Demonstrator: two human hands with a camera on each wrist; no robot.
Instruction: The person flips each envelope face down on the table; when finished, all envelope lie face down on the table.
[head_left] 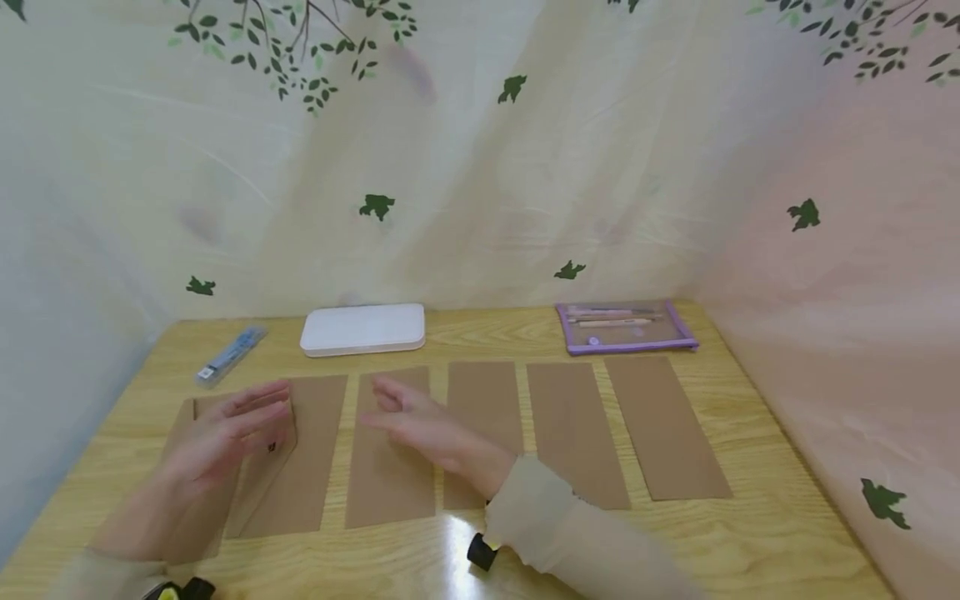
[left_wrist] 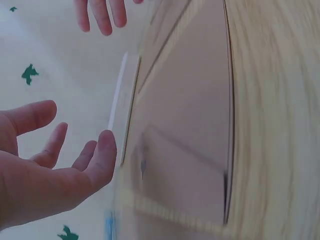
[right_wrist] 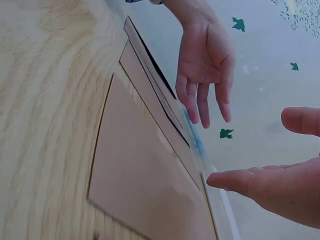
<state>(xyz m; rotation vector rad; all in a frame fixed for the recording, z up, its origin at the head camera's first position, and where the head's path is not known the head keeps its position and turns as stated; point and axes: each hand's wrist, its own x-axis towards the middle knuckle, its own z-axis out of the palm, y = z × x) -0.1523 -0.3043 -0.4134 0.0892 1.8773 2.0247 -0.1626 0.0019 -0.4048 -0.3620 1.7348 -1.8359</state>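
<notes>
Several brown cardboard rectangles lie in a row on the wooden table. My left hand (head_left: 228, 437) hovers with relaxed fingers over the left end, near a cardboard piece (head_left: 318, 467). Under that hand another brown piece (head_left: 258, 487) overlaps its neighbour at a slant and bears a small dark mark. My right hand (head_left: 427, 429) is held above the third cardboard piece (head_left: 390, 496), fingers extended and thumb apart. In the left wrist view, the left palm (left_wrist: 55, 192) holds nothing. Empty too, the right hand (right_wrist: 280, 190) appears in the right wrist view with thumb and fingers spread apart.
A white flat case (head_left: 363, 329) lies at the back of the table. Left of it is a blue clear-wrapped packet (head_left: 231, 354). A purple-edged transparent pouch (head_left: 630, 346) with pencils sits back right. More cardboard pieces (head_left: 667, 433) extend rightward. A patterned curtain (head_left: 465, 167) hangs behind.
</notes>
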